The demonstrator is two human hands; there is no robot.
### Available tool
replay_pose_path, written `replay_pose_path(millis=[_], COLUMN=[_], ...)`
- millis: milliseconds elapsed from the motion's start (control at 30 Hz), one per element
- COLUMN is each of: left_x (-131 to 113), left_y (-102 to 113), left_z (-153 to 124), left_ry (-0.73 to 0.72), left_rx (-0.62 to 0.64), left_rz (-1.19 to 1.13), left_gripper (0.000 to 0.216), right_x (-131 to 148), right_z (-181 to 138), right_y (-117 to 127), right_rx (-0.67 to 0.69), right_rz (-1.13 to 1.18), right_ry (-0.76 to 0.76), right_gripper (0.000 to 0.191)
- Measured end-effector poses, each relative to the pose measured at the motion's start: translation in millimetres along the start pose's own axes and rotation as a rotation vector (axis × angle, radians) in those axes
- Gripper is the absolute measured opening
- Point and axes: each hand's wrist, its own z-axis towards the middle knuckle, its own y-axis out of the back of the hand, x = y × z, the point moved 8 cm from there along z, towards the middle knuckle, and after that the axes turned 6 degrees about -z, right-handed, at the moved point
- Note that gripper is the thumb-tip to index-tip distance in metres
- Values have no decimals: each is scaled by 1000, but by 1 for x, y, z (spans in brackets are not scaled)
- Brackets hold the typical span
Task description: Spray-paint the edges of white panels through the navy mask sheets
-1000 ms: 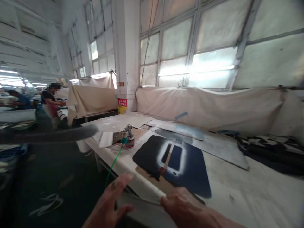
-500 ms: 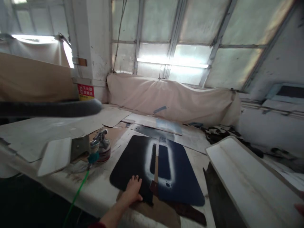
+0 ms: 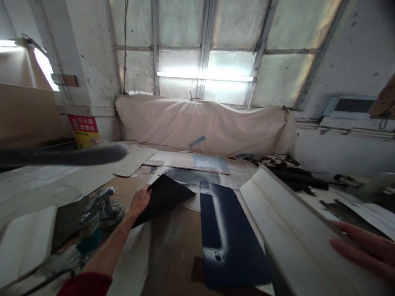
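Movement since last frame: the flat, flexible black sheet (image 3: 165, 199) has come up from its place against the navy-blue sheet with a white sprayed band (image 3: 237, 234); the long white creased board (image 3: 286, 222) now sits nearer the navy sheet.
Black sheet position: left of the navy sheet, tilted, one corner pointing at its far left corner, a narrow gap between.
Left hand (image 3: 140, 201): fingers closed on the black sheet's left edge.
Right hand (image 3: 367, 250): at the white board, right of the navy sheet; fingers slightly parted; cannot tell whether they grip.
Lifting, judged: keep the pinch firm at the edge and raise the sheet clear rather than dragging it; a limp sheet may fold or catch.
White band, judged: best left untouched by board, sleeve or sheet, as it could smear if wet.
Sheet count: one black, one navy.
White board count: two; the second, a short white board (image 3: 26, 246), lies far left of the navy sheet.
Spray tool count: one blurred silver spray gun (image 3: 103, 201), left of the navy sheet.
Brown cardboard count: one visible piece of flat brown cardboard (image 3: 173, 250), immediately left of the navy sheet.
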Motion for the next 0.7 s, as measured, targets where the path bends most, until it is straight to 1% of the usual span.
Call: replay_pose_path(millis=[33, 67, 100, 167, 200, 267, 300, 367, 433, 500, 567, 600, 700], left_x=[0, -2, -4, -11, -14, -22, -25, -30, -34, -37, -41, -43, -46], left_y=[17, 32, 46, 70, 80, 96, 102, 110, 111, 109, 105, 103, 100], left_z=[17, 32, 47, 74, 86, 110, 120, 137, 148, 153, 152, 151, 145], left_ry=[15, 22, 30, 38, 38, 26, 16, -11, -39, -54, -67, -74, -95], left_rx=[-43, -77, -107, -150, -165, -189, -198, -205, -198, -187, -176, -169, -156], left_rz=[18, 35, 52, 83, 96, 119, 131, 152, 171, 221, 283, 307, 329], left_gripper=[37, 36, 36, 35, 34, 34, 34, 35, 35, 35, 36, 36, 38], right_x=[8, 19, 32, 54, 59, 56, 47, 21, -7, -32, -57, -68, -95], right_z=[9, 17, 23, 29, 30, 30, 30, 32, 39, 48, 56, 58, 59], right_y=[-22, -42, -63, -109, -131, -177, -203, -256, -307, -345, -366, -371, -375], right_rx=[86, 131, 182, 284, 312, 313, 325, 325, 347, 365, 332, 319, 306], right_rz=[-2, 11, 45, 203, 306, 488, 560, 651, 709, 644, 540, 503, 466], right_ry=[-78, -128, -157, -193, -212, -256, -286, -327, -304, -240, -202, -197, -221], right_gripper=[40, 45, 50, 52, 50, 45, 43, 42, 46, 43, 40, 39, 42])
